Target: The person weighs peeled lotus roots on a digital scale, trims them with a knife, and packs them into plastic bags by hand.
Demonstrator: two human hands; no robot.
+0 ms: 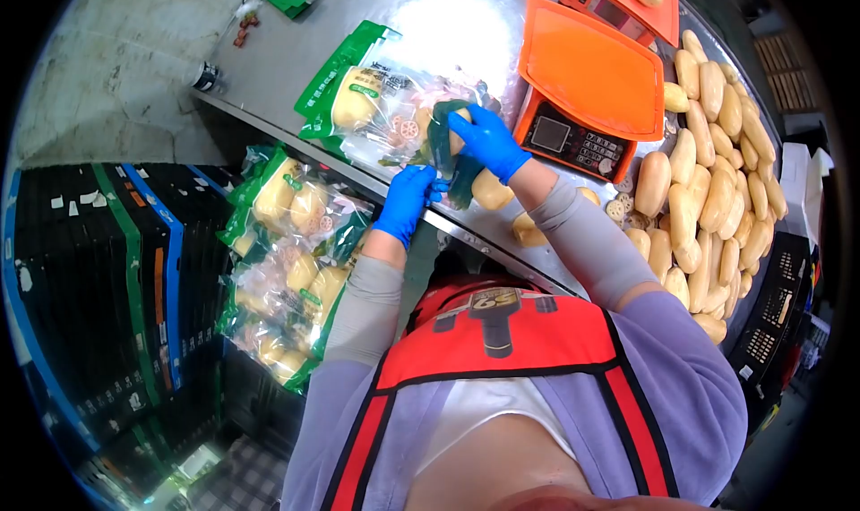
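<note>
A clear plastic bag with green ends [385,108] lies on the metal table, with a pale lotus root piece [355,108] inside it. My left hand [408,204], in a blue glove, is closed on the bag's near edge. My right hand [491,144], also blue-gloved, is at the bag's dark green mouth, its fingers around a lotus root piece [460,117] partly hidden by glove and film. Just below the right hand, another lotus root piece [492,190] rests on the table.
An orange scale [591,72] stands right of the bag, a second orange scale [632,5] behind it. Lotus roots [708,188] are heaped at the right. Filled bags [291,269] sit below the table's left edge, beside stacked black crates [81,296].
</note>
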